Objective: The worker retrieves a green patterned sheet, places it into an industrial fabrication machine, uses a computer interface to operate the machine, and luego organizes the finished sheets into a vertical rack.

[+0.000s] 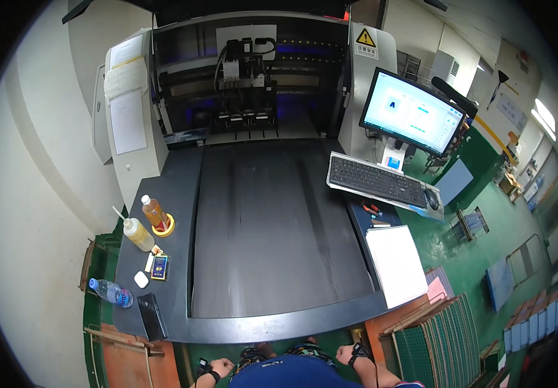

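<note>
Both hands hang low at the person's sides: left hand (222, 368) and right hand (345, 354), fingers curled, grasping nothing. Ahead of the fingers lies the dark machine cover (272, 233); a reach is best begun over its near rim.

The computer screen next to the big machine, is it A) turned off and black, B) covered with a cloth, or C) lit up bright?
C: the computer screen glows white and blue above the keyboard, to the right of the big machine.
</note>
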{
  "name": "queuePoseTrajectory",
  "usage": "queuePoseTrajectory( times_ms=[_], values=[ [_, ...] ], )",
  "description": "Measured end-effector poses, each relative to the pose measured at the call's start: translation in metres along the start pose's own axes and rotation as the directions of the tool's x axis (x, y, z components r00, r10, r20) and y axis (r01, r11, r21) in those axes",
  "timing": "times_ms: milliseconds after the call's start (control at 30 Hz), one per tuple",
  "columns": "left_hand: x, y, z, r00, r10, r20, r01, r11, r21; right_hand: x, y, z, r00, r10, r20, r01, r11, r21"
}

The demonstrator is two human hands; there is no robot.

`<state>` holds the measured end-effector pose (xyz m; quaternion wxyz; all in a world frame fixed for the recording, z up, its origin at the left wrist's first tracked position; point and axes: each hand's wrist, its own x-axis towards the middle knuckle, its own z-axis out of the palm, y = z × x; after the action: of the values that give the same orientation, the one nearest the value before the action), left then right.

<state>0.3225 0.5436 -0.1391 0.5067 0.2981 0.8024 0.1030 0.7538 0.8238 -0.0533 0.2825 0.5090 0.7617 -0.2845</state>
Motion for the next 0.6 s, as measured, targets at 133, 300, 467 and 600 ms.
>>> queuePoseTrajectory(
  times_ms=[133,300,467,600],
  values=[
    [-0.004,0.006,-0.002,1.000,-0.007,0.013,0.006,0.999,0.045,0.002,0.006,0.001,1.000,0.020,0.011,-0.021,0.997,0.076],
    [-0.011,0.007,-0.004,0.999,0.010,-0.051,-0.006,0.997,0.072,0.014,0.018,0.014,0.992,0.011,-0.122,0.011,0.984,0.178],
    [-0.006,-0.004,-0.001,0.986,0.117,-0.121,-0.118,0.993,-0.002,0.009,0.023,0.013,0.911,-0.151,-0.383,0.168,0.986,0.012],
    [-0.008,-0.008,0.003,0.984,0.158,-0.077,-0.162,0.986,-0.046,-0.002,0.021,0.005,0.958,0.070,-0.278,-0.009,0.977,0.215]
  ],
)
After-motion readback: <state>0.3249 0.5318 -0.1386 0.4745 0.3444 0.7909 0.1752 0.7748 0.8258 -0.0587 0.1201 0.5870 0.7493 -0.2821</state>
